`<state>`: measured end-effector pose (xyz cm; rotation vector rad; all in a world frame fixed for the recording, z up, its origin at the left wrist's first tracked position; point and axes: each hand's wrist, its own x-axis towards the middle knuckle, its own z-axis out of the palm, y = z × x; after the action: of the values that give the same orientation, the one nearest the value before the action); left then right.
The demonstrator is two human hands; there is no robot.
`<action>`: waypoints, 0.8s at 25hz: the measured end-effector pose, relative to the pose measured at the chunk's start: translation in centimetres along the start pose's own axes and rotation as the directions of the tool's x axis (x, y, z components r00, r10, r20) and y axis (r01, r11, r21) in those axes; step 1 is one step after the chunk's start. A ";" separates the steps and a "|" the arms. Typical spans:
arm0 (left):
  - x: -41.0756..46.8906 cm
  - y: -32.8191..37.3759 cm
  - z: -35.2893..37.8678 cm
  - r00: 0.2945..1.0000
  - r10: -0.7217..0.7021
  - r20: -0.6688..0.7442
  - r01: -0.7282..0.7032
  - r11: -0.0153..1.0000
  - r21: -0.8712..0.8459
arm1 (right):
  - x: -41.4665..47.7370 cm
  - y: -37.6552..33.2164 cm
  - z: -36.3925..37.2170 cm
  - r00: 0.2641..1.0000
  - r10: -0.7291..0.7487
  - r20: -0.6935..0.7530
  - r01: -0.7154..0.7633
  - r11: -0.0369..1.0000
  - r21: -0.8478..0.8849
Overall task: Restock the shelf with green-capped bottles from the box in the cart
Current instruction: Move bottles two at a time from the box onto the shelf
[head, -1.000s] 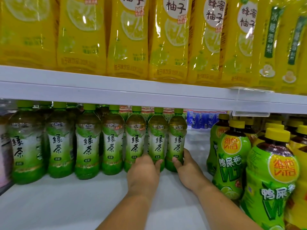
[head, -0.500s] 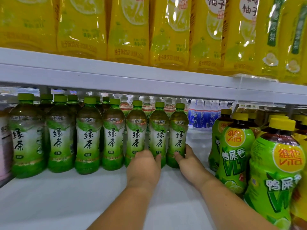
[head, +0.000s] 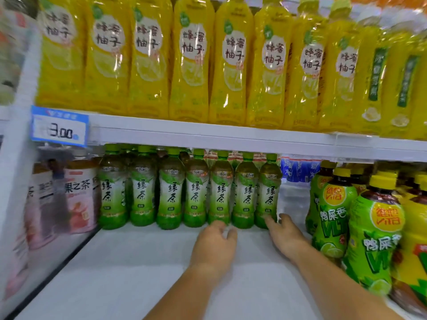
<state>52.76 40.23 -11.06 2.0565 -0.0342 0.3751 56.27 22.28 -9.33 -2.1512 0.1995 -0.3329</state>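
Observation:
A row of green-capped green tea bottles stands upright at the back of the white shelf. My left hand lies just in front of the bases of the right-hand bottles, fingers relaxed and holding nothing. My right hand is beside it. Its thumb tip is at the foot of the rightmost green tea bottle, and its fingers are not wrapped round the bottle. The box and the cart are out of view.
Yellow-capped green bottles crowd the shelf on the right, close to my right forearm. Pink tea bottles stand at the left. Yellow bottles fill the upper shelf, whose edge carries a price tag. Bare shelf lies before the green row.
Both hands have let go of the two rightmost green tea bottles and drawn back toward me. The view has pulled back and tilted up.

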 end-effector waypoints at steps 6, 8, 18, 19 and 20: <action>-4.6 0.5 -4.2 0.994 -0.081 0.076 0.091 0.986 -0.142 | -7.0 -0.3 -0.8 0.999 -0.028 -0.017 0.030 0.994 0.106; -6.4 0.6 -5.4 0.988 -0.101 0.113 0.117 0.982 -0.147 | -10.0 -0.8 -1.3 0.997 -0.055 0.050 0.049 0.993 0.108; -13.0 4.5 -11.4 0.887 -0.313 0.340 0.326 0.945 0.019 | -19.1 -3.5 -4.8 0.938 0.168 0.303 -0.166 0.986 -0.031; -13.9 5.5 -12.1 0.862 -0.348 0.368 0.358 0.933 0.043 | -20.3 -4.2 -5.8 0.923 0.200 0.328 -0.196 0.980 -0.044; -14.9 6.7 -12.8 0.841 -0.375 0.390 0.382 0.922 0.063 | -21.4 -5.2 -6.9 0.910 0.224 0.349 -0.218 0.974 -0.056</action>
<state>34.23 45.95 -3.80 2.0323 0.1251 -0.2919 33.88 25.49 -4.81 -2.1364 0.2363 0.1886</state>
